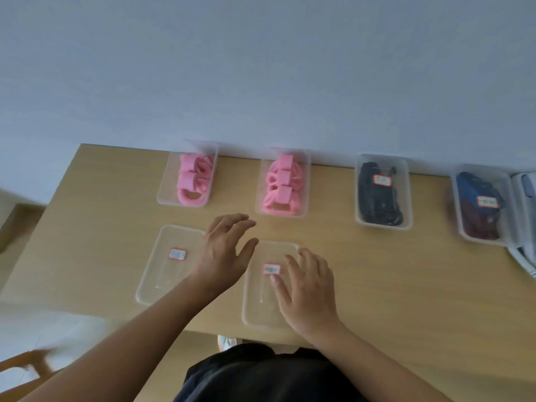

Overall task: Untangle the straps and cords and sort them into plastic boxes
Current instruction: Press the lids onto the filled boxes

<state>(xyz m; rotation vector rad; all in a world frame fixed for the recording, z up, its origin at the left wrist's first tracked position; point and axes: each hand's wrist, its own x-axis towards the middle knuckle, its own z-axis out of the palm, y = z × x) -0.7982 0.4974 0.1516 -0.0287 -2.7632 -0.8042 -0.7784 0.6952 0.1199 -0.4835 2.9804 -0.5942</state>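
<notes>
Two clear plastic boxes at the back hold pink straps: the left pink box (pixel 187 174) and the right pink box (pixel 282 184). Farther right, one lidded box (pixel 383 192) holds black straps, and another lidded box (pixel 483 206) holds blue and dark red cords. Two clear labelled lids lie flat near the front edge: the left lid (pixel 165 265) and the right lid (pixel 264 288). My left hand (pixel 223 253) hovers between the lids, fingers spread and holding nothing. My right hand (pixel 307 291) lies over the right lid with straight fingers, thumb by its label.
The wooden table (pixel 406 285) stands against a pale wall. White papers or a bag (pixel 525 227) sit at the far right edge. A wooden chair part (pixel 26 367) shows at lower left. My dark clothing (pixel 261 375) fills the bottom middle.
</notes>
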